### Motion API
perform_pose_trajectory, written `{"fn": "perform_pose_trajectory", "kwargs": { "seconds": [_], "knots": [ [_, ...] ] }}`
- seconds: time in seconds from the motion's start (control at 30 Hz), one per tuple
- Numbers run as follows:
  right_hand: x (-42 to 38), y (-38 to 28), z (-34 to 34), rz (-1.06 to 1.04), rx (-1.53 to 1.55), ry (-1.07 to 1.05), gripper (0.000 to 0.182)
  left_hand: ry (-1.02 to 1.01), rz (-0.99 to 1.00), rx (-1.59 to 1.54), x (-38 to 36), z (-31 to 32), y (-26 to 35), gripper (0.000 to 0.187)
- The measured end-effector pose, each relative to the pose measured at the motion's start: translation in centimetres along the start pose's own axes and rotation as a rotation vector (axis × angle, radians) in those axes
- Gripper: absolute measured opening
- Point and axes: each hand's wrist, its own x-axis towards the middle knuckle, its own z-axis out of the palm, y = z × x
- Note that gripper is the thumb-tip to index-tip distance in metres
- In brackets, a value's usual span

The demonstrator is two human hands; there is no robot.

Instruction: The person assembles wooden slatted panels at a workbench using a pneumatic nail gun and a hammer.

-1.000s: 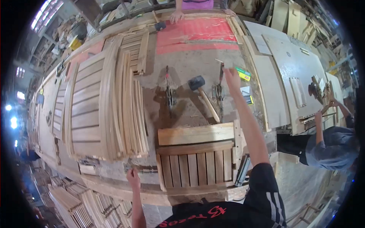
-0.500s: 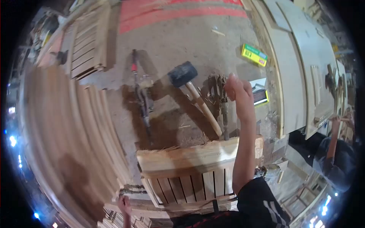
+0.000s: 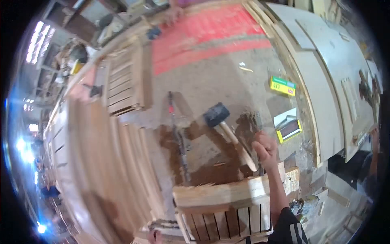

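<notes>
On counter (image 3: 227, 81), right hand (image 3: 265, 151) fisted around metal tool (image 3: 256, 134), just beside mallet (image 3: 227, 130) handle. Left hand (image 3: 154, 236) at bottom edge, grip state unclear. Slatted panel (image 3: 231, 203) below, clamp (image 3: 178, 138) left of mallet.

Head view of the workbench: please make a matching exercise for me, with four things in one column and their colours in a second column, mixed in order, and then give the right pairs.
Things:
1. mallet head
2. small box
3. far strip of the bench
4. slatted panel

Colours:
A. red
B. pale wood
C. black
D. green and yellow

Right pairs: 1-C, 2-D, 3-A, 4-B.
</notes>
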Motion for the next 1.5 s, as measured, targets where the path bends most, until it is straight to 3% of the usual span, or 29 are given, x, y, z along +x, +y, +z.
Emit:
{"fn": "perform_pose_trajectory", "kwargs": {
  "seconds": [0.03, 0.07, 0.1, 0.2, 0.27, 0.37, 0.47, 0.5, 0.6, 0.67, 0.77, 0.8, 0.83, 0.87, 0.97, 1.0, 1.07, 1.1, 1.13, 1.17, 1.27, 1.33, 1.37, 1.4, 1.47, 1.5],
  "knots": [
    [-0.2, 0.2, 0.0, 0.030, -0.017, -0.019, 0.033, 0.018, 0.042, 0.014, -0.8, -0.3, -0.2, 0.030],
    [-0.2, 0.7, -0.2, 0.057, -0.045, -0.036, 0.034, 0.017, 0.029, -0.083, -0.6, -1.0, 5.7, 0.027],
    [-0.1, 0.6, -0.5, 0.088, -0.083, -0.050, 0.035, 0.048, 0.101, 0.009, -0.8, -0.6, 2.4, 0.023],
    [2.4, -1.6, -0.3, 0.403, -0.354, -0.142, 0.039, 0.061, 0.059, 0.048, -0.7, -1.1, 3.0, 0.019],
    [6.5, -6.0, 0.6, 0.482, -0.537, -0.175, 0.043, 0.112, 0.098, -0.028, -1.1, -0.8, 3.6, 0.016],
    [6.6, -4.0, 0.5, 0.312, -0.649, -0.211, 0.045, 0.150, 0.123, -0.082, -0.3, -1.4, 3.7, 0.015],
    [6.0, -3.5, 0.6, 0.351, -0.557, -0.132, 0.043, 0.104, 0.065, -0.201, -1.3, -0.5, 2.6, 0.015],
    [5.5, -3.8, 0.6, 0.444, -0.454, -0.072, 0.036, 0.118, 0.098, -0.203, -1.5, -0.6, 2.7, 0.016],
    [2.1, -0.1, 0.5, 0.320, 0.002, 0.272, 0.028, 0.098, 0.071, -0.240, -0.7, -0.1, 2.2, 0.022],
    [1.7, -1.0, 2.3, 0.211, -0.109, 0.351, 0.033, 0.084, -0.021, -0.167, -1.8, -0.6, 3.0, 0.027],
    [0.5, -0.6, 2.5, 0.214, 0.088, 0.378, 0.026, 0.095, -0.156, -0.028, -1.9, -0.3, 4.1, 0.036],
    [-0.3, 0.3, 1.2, 0.123, 0.075, 0.286, 0.026, 0.128, 0.005, 0.033, -1.6, 0.1, 3.3, 0.032],
    [-1.4, 1.2, 0.3, 0.028, 0.077, 0.214, 0.025, 0.136, -0.146, -0.104, -2.4, 0.5, 1.0, 0.035],
    [-2.2, 2.6, 0.5, -0.074, 0.108, 0.154, 0.025, 0.134, -0.173, -0.126, -2.9, -0.3, -1.6, 0.031],
    [-2.3, 2.6, 0.9, -0.056, 0.169, 0.207, 0.023, 0.039, -0.095, 0.015, -2.3, -1.2, 1.0, 0.022],
    [-1.6, 1.7, 0.6, -0.080, 0.139, 0.140, 0.025, 0.073, -0.242, 0.167, -2.2, -0.8, 2.2, 0.022],
    [0.0, -0.9, 0.6, 0.378, -0.032, 0.103, 0.030, 0.149, -0.236, -0.231, -1.7, 0.0, -0.2, 0.021],
    [0.9, -2.8, 0.7, 0.596, -0.132, 0.081, 0.033, 0.117, -0.140, -0.008, -1.8, -0.3, -0.1, 0.020],
    [1.9, -4.4, 1.9, 0.555, -0.303, -0.010, 0.033, 0.094, -0.042, 0.206, -0.7, -0.1, 3.6, 0.018],
    [3.9, -8.6, 4.1, 0.452, -0.799, -0.210, 0.031, 0.106, -0.218, 0.066, -0.5, 0.2, 5.8, 0.015],
    [7.6, -11.9, 14.2, 0.332, -0.178, -0.170, 0.049, -0.046, -0.172, 0.140, -0.5, -0.3, 4.0, 0.012],
    [11.3, -6.3, 23.3, 0.338, -0.403, -0.145, 0.056, 0.004, -0.100, 0.239, -0.6, 0.3, 1.6, 0.015],
    [12.9, -2.0, 27.1, 0.346, -0.455, -0.039, 0.062, 0.048, 0.003, 0.319, -0.5, 0.2, 1.7, 0.018],
    [14.3, 5.7, 31.6, 0.305, -0.443, 0.135, 0.067, 0.127, -0.024, 0.263, -0.9, 0.9, 0.4, 0.022],
    [16.9, 8.8, 32.5, 0.543, -0.235, 0.095, 0.070, 0.130, -0.036, 0.322, -0.4, 0.2, 4.2, 0.025],
    [16.7, 8.6, 31.9, 0.676, 0.081, 0.050, 0.066, 0.121, -0.058, 0.319, -0.7, -0.1, 4.1, 0.024]
  ]
}}
